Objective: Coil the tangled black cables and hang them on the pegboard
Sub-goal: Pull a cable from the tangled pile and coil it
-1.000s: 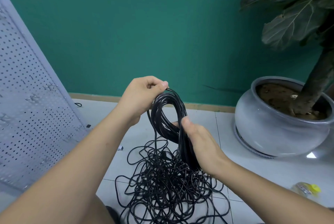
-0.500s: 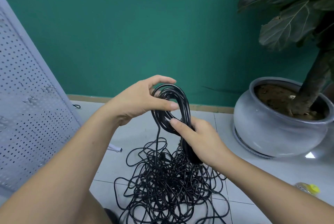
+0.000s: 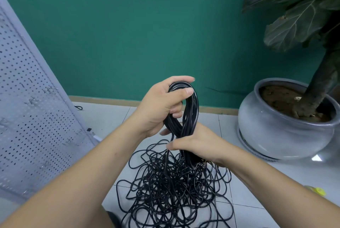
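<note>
you hold a part-made coil (image 3: 194,111) of black cable upright above the tiled floor (image 3: 110,119), your left hand (image 3: 161,106) curled round its top bend with the thumb laid over the strands, and your right hand (image 3: 199,145) clasped round its lower end, where the loops gather into one bundle. from under that grip the cable runs down into a loose tangle (image 3: 174,187) spread over the tiles directly below your hands, and that heap looks far larger than what has been gathered. the pegboard (image 3: 33,121) leans at the left of the scene, well apart from the coil, with a few small metal hooks (image 3: 48,88) on its face and no cable on any hook that shows. a grey plant pot (image 3: 276,134) stands at the right against the green wall (image 3: 147,25). judged from this, the job sits somewhere short of halfway: a number of loops are wound and held tidy, but most of the length is yet to be drawn out of the tangle and laid round. whether the heap is one cable or several cannot be told. carrying the finished coil across to a hook and hanging it has not begun.
</note>
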Demonstrator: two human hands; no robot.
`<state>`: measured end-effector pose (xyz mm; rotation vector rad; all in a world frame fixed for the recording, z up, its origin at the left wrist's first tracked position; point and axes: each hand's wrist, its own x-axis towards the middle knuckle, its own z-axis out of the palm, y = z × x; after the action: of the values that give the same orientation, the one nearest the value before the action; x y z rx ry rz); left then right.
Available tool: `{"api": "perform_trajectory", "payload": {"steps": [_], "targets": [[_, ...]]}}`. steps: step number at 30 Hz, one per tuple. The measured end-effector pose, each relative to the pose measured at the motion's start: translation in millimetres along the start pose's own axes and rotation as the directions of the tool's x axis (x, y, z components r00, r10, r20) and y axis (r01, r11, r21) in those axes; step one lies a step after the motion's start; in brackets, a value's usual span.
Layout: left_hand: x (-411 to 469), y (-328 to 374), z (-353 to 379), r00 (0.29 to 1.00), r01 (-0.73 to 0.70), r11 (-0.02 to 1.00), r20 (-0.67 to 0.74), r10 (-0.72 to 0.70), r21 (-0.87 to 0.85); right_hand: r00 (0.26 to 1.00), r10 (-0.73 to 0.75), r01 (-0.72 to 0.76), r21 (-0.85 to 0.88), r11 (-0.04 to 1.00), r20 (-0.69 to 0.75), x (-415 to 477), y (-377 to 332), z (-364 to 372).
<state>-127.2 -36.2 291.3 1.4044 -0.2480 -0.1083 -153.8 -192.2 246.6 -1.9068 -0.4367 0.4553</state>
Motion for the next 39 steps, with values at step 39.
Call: {"api": "perform_trajectory", "payload": {"steps": [39], "targets": [[-41.8, -116.1, 46.1, 0.977, 0.148, 0.870, 0.069, -0.204, 0.470, 0.863, 0.100, 0.136, 0.418, 0.898, -0.496, 12.0, -7.7, -43.1]]}}
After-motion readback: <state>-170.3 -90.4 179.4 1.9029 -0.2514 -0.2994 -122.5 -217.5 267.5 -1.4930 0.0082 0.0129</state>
